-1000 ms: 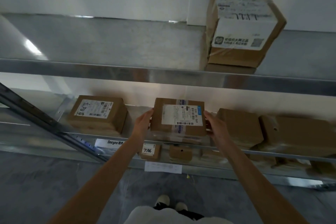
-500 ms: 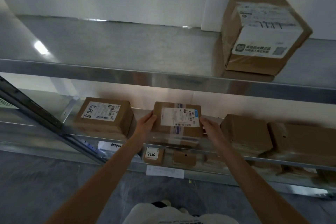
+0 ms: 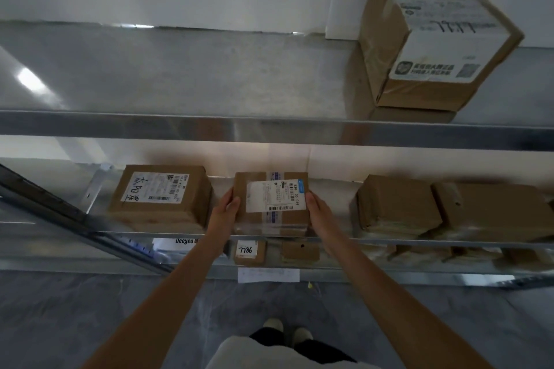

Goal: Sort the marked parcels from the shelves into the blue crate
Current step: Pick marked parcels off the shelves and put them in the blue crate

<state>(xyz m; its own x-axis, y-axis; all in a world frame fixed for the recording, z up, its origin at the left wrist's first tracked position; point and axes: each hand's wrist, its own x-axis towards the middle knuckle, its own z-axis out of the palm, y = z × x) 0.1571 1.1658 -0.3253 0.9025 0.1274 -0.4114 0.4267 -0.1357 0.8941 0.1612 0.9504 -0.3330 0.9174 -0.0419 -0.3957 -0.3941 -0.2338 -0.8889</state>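
While both hands clamp the middle parcel [image 3: 271, 202], I hold it at the front edge of the middle shelf [image 3: 419, 241].

My left hand [image 3: 225, 214] presses its left side and my right hand [image 3: 318, 213] its right, palms only, nothing under the base; if I draw it out that way, I judge the taped cardboard could slip and fall to the floor. No blue crate is in view. Just left sits a handwritten-label box [image 3: 162, 198], with plain boxes [image 3: 398, 207] to the right, so there is elbow room but little. Below, a small box marked 7786 [image 3: 249, 252]. Farther up, a large box [image 3: 434, 42] sits on the top shelf [image 3: 209, 126], whose front rail overhangs my lift path.
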